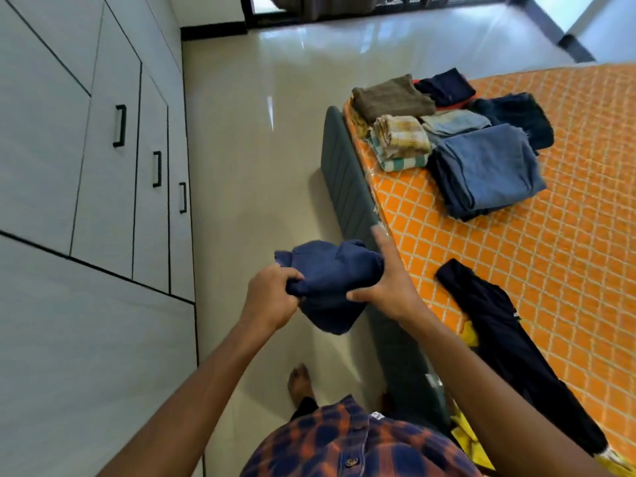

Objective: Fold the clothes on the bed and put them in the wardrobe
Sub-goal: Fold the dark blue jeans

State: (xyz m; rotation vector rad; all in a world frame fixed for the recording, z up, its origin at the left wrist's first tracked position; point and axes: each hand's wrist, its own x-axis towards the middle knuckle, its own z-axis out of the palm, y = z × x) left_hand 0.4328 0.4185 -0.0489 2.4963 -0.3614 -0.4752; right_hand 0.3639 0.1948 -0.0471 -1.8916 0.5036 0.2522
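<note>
Left hand (272,297) clenches the folded blue garment (330,287) over open floor (258,149) beside the bed (499,270) edge; right hand (389,280) grip seems released, flat against it.

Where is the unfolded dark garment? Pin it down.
Head view, lower right: the dark garment lies on the orange bed cover beside the right forearm, nearer than the folded piles.

Both hands held a folded blue garment (328,284) above the floor: the left hand (272,297) gripped its edge, the right hand (389,280) lay against its side, beside the bed (516,270).
</note>
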